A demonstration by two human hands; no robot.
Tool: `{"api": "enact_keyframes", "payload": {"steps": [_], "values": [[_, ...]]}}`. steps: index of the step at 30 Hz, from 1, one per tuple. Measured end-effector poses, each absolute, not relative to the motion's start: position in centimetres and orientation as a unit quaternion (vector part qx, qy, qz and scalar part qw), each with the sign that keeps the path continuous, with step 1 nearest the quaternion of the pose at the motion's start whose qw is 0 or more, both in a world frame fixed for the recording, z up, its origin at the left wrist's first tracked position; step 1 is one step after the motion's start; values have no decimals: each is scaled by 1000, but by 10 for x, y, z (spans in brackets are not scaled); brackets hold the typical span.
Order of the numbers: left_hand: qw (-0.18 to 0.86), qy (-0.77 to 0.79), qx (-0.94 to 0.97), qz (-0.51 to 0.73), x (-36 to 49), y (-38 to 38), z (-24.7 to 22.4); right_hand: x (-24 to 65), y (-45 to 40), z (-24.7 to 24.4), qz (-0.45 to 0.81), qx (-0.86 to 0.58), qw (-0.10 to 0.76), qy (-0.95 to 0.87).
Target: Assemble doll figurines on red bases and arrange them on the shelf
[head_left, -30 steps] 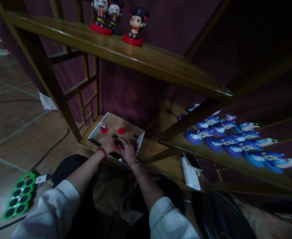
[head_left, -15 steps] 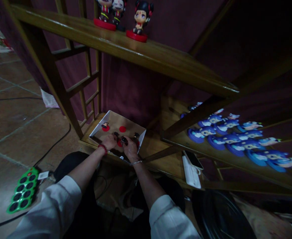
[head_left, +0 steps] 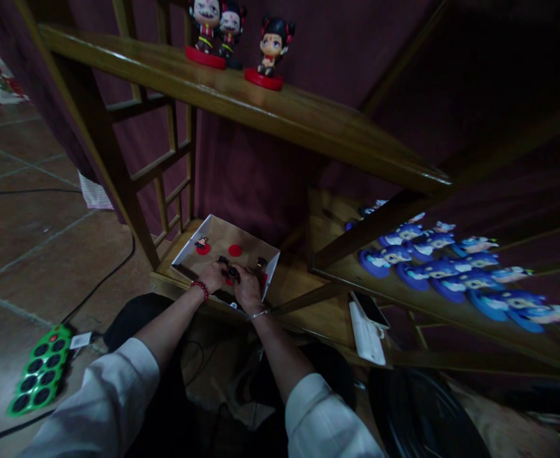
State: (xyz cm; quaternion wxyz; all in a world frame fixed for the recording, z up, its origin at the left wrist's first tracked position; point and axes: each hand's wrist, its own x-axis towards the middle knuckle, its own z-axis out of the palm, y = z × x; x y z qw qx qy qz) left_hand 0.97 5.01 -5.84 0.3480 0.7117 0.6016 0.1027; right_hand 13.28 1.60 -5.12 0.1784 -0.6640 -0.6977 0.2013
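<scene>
A slip is the main risk: the small dark figurine part (head_left: 232, 274) under the fingers could drop or tip over if the hold loosens, and a knock could upset the shallow cardboard tray (head_left: 190, 240). The left hand (head_left: 210, 277), with a red bead bracelet (head_left: 200, 290), and the right hand (head_left: 248, 289) sit close together near the tray's front edge, fingers curled around the part; whether they pinch it is hidden. A red disc (head_left: 234, 250) and a tiny figurine on a red base (head_left: 202, 245) lie toward the tray's back, and the tray rests on a wooden shelf (head_left: 289, 292).
</scene>
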Motion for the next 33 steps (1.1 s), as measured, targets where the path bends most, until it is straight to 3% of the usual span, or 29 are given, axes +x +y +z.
{"api": "enact_keyframes", "payload": {"steps": [22, 33], "values": [[330, 576, 738, 117, 19, 50, -58, 135, 17, -36, 172, -644, 92, -740], [317, 586, 734, 133, 18, 52, -67, 136, 21, -41, 192, -622, 111, -751]]}}
